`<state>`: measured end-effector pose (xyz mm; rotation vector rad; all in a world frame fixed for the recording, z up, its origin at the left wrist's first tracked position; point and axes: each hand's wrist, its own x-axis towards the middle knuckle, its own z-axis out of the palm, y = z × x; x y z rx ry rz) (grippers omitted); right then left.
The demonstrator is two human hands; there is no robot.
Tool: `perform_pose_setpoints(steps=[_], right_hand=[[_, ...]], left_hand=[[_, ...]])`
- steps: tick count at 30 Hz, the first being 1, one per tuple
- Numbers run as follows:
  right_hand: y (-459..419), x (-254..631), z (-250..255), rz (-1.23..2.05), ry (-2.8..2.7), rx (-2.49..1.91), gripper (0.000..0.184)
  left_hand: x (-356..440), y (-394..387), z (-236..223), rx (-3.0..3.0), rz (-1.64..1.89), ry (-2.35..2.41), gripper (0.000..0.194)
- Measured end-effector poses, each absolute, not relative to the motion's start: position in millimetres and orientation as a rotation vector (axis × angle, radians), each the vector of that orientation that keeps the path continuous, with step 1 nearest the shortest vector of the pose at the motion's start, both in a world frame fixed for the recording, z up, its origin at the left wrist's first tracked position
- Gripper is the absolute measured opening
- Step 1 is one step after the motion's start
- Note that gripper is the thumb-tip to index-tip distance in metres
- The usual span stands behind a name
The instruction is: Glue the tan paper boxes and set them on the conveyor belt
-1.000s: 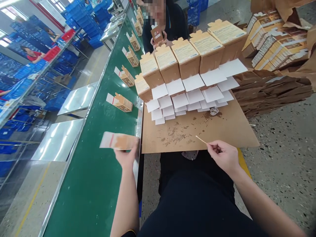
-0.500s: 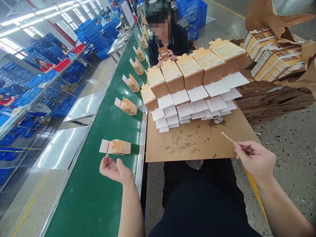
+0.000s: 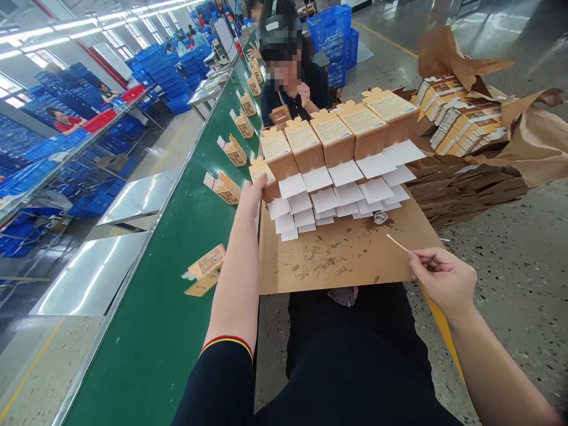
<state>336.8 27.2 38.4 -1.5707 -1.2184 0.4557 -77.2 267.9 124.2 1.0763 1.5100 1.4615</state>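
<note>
My left hand [image 3: 256, 190] reaches forward and closes on the small tan carton [image 3: 262, 171] at the left end of a stacked row of cartons [image 3: 333, 127]. Its far fingers are hidden. White flaps [image 3: 323, 200] stick out from the stack towards me in layers. In my right hand [image 3: 441, 275], pinched between thumb and fingers, is a cotton swab [image 3: 398, 242], its white tip pointing up and left over the brown cardboard sheet [image 3: 350, 260]. A small clear round dish [image 3: 380, 218] sits on a damp spot of that sheet. Beside my left forearm, a carton [image 3: 208, 263] lies tipped on the green belt.
Several cartons with raised flaps stand along the green conveyor belt [image 3: 177, 307]. A co-worker [image 3: 288, 83] sits beyond the stack. At the right, bundled flat cartons [image 3: 470, 124] rest on brown wrapping paper [image 3: 479, 189]. Blue crates [image 3: 328, 44] stand behind.
My left hand has moved from beside the nearest belt carton forward to the stack's left end. That belt carton has turned and tipped. My right hand still holds the cotton swab.
</note>
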Motion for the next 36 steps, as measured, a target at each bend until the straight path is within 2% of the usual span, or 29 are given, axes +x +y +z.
perform_pose_setpoints(steps=[3,5,10,13,20,24,28,31,34,36], right_hand=[[30.9,340.3,44.0,0.411,-1.238,-1.585,0.033],[39.4,343.0,51.4,0.363,-1.265,-1.606,0.031],[80.1,355.9,70.7,0.29,-1.464,-1.786,0.013],[105.7,363.2,75.1,0.323,-1.661,-1.827,0.018],[142.8,351.9,74.6,0.421,-1.878,-1.926,0.023],[153.5,352.8,77.9,0.439,-1.877,-1.944,0.025],[132.1,359.1,76.9,0.385,-1.755,-1.913,0.017],[90.1,337.0,62.3,0.497,-1.701,-1.721,0.007],[45.3,284.8,37.6,0.784,-1.815,-1.387,0.016],[24.8,246.5,21.1,0.801,-1.827,-1.283,0.018]], left_hand=[[-68.7,263.5,123.4,0.907,1.34,1.529,0.042],[-72.5,249.2,126.0,0.883,1.495,1.494,0.041],[-98.7,178.1,134.6,1.048,1.796,1.299,0.061],[-96.7,122.3,124.4,1.117,1.766,1.246,0.074],[-40.8,44.0,34.7,1.003,1.494,1.359,0.105],[-38.7,42.1,10.5,1.015,1.46,1.436,0.105],[-40.5,43.0,11.5,0.947,1.426,1.432,0.091],[-34.7,42.1,11.5,0.932,1.421,1.457,0.089],[-31.1,42.2,8.7,0.979,1.419,1.494,0.091],[-31.7,42.5,6.2,1.028,1.417,1.533,0.093]])
